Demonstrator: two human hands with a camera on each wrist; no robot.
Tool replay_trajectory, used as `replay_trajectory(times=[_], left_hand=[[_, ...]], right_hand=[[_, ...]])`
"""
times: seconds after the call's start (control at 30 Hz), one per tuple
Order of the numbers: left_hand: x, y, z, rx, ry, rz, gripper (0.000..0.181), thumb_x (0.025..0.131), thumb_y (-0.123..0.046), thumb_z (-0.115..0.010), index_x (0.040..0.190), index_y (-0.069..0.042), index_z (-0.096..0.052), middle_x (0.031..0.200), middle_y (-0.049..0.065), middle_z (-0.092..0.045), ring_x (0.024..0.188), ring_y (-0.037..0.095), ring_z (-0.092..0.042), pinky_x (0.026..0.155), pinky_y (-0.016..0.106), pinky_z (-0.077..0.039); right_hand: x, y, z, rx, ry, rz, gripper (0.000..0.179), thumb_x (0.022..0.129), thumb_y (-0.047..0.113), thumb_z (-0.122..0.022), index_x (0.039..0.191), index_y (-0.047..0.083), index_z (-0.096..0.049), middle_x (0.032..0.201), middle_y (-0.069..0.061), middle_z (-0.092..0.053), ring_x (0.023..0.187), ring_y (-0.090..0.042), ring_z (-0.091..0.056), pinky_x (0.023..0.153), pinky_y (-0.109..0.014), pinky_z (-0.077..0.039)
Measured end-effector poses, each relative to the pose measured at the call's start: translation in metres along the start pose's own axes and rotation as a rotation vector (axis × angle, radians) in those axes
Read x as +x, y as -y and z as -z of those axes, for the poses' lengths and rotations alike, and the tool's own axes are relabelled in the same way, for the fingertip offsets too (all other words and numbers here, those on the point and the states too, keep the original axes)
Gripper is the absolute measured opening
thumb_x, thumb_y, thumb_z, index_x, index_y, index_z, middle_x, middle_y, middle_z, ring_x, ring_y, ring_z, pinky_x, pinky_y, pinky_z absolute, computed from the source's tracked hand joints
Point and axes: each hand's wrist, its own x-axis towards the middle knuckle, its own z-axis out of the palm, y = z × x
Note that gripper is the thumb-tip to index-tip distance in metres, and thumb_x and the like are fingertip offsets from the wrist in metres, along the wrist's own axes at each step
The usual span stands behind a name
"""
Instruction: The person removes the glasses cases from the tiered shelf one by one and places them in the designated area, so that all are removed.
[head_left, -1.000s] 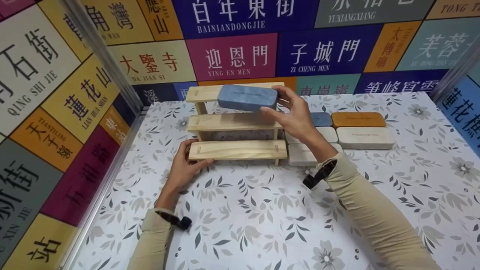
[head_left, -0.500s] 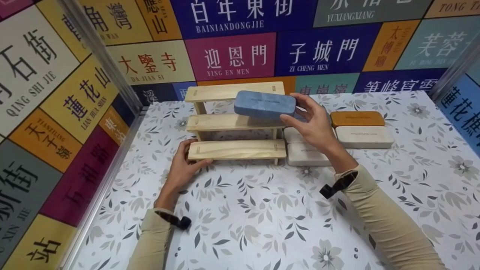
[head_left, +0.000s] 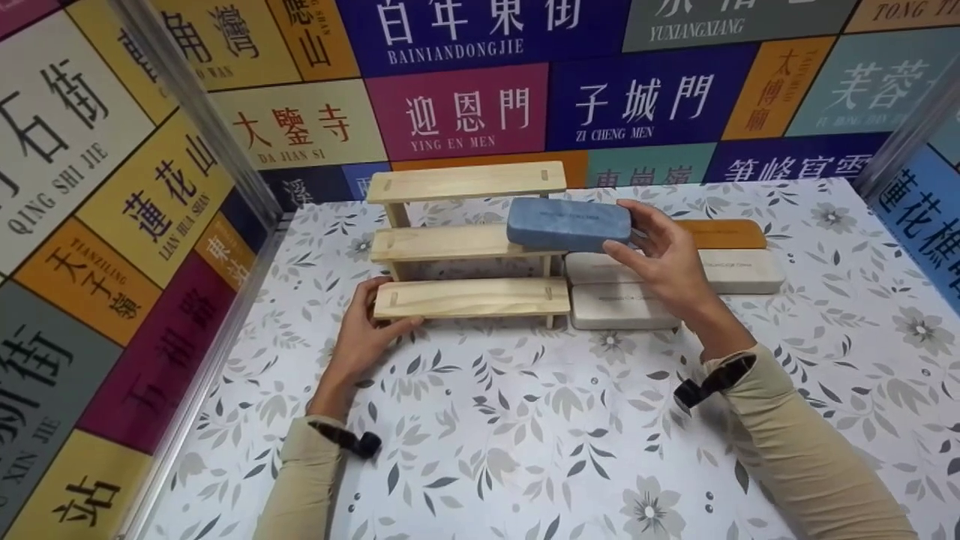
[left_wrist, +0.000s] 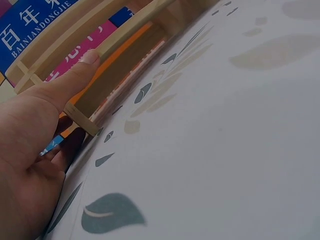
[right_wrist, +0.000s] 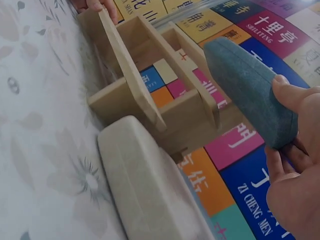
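In the head view my right hand (head_left: 671,262) pinches the right end of a blue glasses case (head_left: 566,223), thumb in front and fingers behind. The case is held in the air, before the right end of a three-tier wooden rack's middle shelf (head_left: 457,242). The right wrist view shows the same blue case (right_wrist: 250,90) tilted, clear of the wood. My left hand (head_left: 364,326) grips the left end of the rack's lowest shelf (head_left: 472,298). In the left wrist view the thumb of the left hand (left_wrist: 40,125) lies along the shelf's front edge.
Right of the rack lie a white case (head_left: 622,307), a second white case (head_left: 600,268), a third white case (head_left: 742,271) and an orange case (head_left: 727,234). My right hand partly covers them. A lettered wall (head_left: 472,109) stands behind the flower-patterned table (head_left: 480,420).
My right hand has carried the blue glasses case right and down, from before the top shelf to the middle shelf's right end. My left hand stays on the rack.
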Motion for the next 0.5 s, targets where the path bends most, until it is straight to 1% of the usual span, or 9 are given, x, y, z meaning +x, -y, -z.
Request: replay_trajectory(times=[0.13, 0.23, 0.37, 0.5], left_hand=[[0.001, 0.0, 0.0, -0.006, 0.009, -0.01, 0.09, 0.085, -0.034, -0.096, 0.157, -0.022, -0.044, 0.149, 0.0, -0.06, 0.134, 0.019, -0.063, 0.113, 0.032, -0.05], [0.002, 0.0, -0.001, -0.01, 0.013, -0.011, 0.09, 0.085, -0.035, -0.096, 0.156, -0.022, -0.044, 0.15, 0.0, -0.06, 0.135, 0.019, -0.063, 0.113, 0.032, -0.05], [0.001, 0.0, -0.001, -0.013, 0.007, -0.005, 0.091, 0.084, -0.033, -0.097, 0.157, -0.021, -0.044, 0.151, 0.002, -0.06, 0.135, 0.02, -0.063, 0.114, 0.034, -0.05], [-0.001, -0.001, -0.001, -0.013, 0.004, 0.002, 0.093, 0.084, -0.032, -0.097, 0.158, -0.02, -0.043, 0.15, 0.002, -0.06, 0.134, 0.021, -0.063, 0.114, 0.036, -0.049]], right_hand=[[-0.006, -0.003, 0.013, 0.017, 0.005, -0.007, 0.063, 0.098, 0.003, -0.08, 0.155, 0.002, -0.054, 0.154, -0.019, -0.057, 0.135, -0.018, -0.063, 0.106, -0.021, -0.055], [-0.012, -0.004, 0.023, 0.032, 0.003, -0.012, 0.063, 0.098, 0.001, -0.078, 0.156, 0.001, -0.053, 0.156, -0.018, -0.055, 0.137, -0.017, -0.062, 0.106, -0.02, -0.055], [-0.02, -0.005, 0.035, 0.072, 0.005, -0.036, 0.064, 0.099, 0.0, -0.077, 0.158, 0.002, -0.051, 0.156, -0.015, -0.056, 0.136, -0.018, -0.063, 0.102, -0.022, -0.058], [-0.027, -0.006, 0.047, 0.07, 0.011, -0.039, 0.063, 0.101, -0.001, -0.074, 0.159, 0.002, -0.05, 0.153, -0.012, -0.057, 0.135, -0.018, -0.063, 0.099, -0.021, -0.058]])
